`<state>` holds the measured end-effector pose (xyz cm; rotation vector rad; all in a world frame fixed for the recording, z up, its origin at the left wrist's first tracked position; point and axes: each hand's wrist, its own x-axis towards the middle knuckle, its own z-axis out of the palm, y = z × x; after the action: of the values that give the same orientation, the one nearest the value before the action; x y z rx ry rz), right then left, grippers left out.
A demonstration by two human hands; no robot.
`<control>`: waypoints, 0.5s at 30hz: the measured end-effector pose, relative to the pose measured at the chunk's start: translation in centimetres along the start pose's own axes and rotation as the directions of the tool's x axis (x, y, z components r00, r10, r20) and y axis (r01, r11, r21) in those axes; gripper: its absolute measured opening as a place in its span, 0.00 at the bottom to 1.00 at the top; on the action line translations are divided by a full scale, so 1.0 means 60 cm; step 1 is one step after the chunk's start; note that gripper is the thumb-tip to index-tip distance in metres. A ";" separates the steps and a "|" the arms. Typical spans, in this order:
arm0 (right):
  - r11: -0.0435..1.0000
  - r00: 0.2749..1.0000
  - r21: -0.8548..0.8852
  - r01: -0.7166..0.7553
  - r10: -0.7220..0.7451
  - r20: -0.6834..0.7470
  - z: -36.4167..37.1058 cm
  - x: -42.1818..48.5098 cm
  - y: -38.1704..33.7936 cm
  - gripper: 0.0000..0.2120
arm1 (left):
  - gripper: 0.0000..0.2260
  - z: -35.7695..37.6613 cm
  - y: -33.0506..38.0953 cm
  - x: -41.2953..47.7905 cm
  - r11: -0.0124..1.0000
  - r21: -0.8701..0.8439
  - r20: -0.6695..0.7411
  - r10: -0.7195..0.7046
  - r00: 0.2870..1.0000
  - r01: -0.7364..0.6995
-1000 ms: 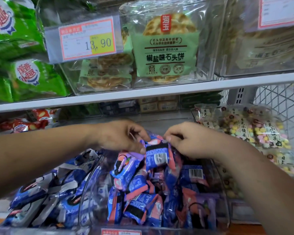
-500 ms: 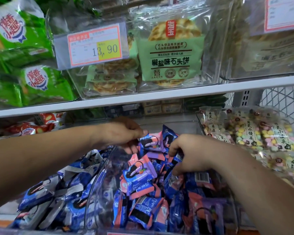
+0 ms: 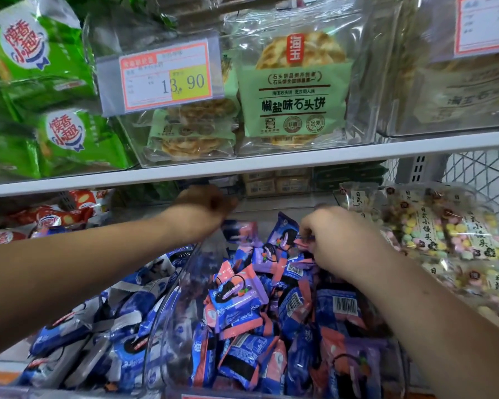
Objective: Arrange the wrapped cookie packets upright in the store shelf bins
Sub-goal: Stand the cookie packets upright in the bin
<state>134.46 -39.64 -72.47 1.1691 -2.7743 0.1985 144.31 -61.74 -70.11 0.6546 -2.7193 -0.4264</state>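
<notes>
Head view: a clear bin (image 3: 167, 326) at 6 o'clock holds a loose heap of blue, pink and purple cookie packets (image 3: 236, 300), most of them tilted or lying flat. At the back of the heap, just above centre, the right grip (image 3: 337, 237) curls down and pinches the edge of an upright packet (image 3: 284, 234). The left grip (image 3: 206, 207), at 11 o'clock from it, is blurred; I cannot tell whether it clamps anything. Blue-white packets (image 3: 98, 326) fill the 8 o'clock side, and bags of pastel puffs (image 3: 432, 234) sit at 3 o'clock. At 12 o'clock, above the shelf edge (image 3: 271, 165), stand flatbread packs (image 3: 294, 105) and a price tag (image 3: 159, 76).
</notes>
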 end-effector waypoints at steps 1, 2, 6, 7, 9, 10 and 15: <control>1.000 0.998 0.014 -0.001 0.002 -0.057 -0.003 0.001 0.004 0.10 | 0.13 0.003 -0.002 -0.001 0.991 0.094 -0.025 0.095 0.995 -0.092; 0.998 0.996 0.063 -0.003 0.008 -0.085 -0.006 0.001 0.008 0.10 | 0.13 0.005 0.000 -0.006 0.978 0.121 0.009 0.170 0.985 -0.170; 0.922 0.995 0.388 -0.004 -0.036 0.096 -0.007 0.001 0.024 0.11 | 0.07 0.026 0.043 -0.021 0.936 -0.140 0.396 0.353 0.848 -0.324; 0.914 0.986 0.406 -0.013 -0.057 0.159 -0.004 -0.001 0.026 0.10 | 0.06 0.036 0.057 -0.019 0.919 -0.172 0.440 0.395 0.807 -0.355; 0.926 0.978 0.378 -0.014 -0.066 0.199 0.003 -0.004 0.027 0.10 | 0.12 0.056 0.082 -0.007 0.908 -0.096 0.529 0.393 0.752 -0.408; 0.932 0.982 0.363 -0.015 -0.055 0.182 0.005 -0.003 0.029 0.11 | 0.19 0.064 0.095 -0.001 0.891 0.006 0.588 0.364 0.722 -0.454; 0.963 0.991 0.258 -0.078 0.046 0.129 -0.003 -0.005 0.037 0.18 | 0.43 0.106 0.108 0.017 0.707 0.406 0.673 0.197 0.713 -0.578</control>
<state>133.10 -37.86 -72.53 1.1857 -2.9646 0.5342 138.64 -55.37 -73.39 -0.0327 -3.4996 0.4688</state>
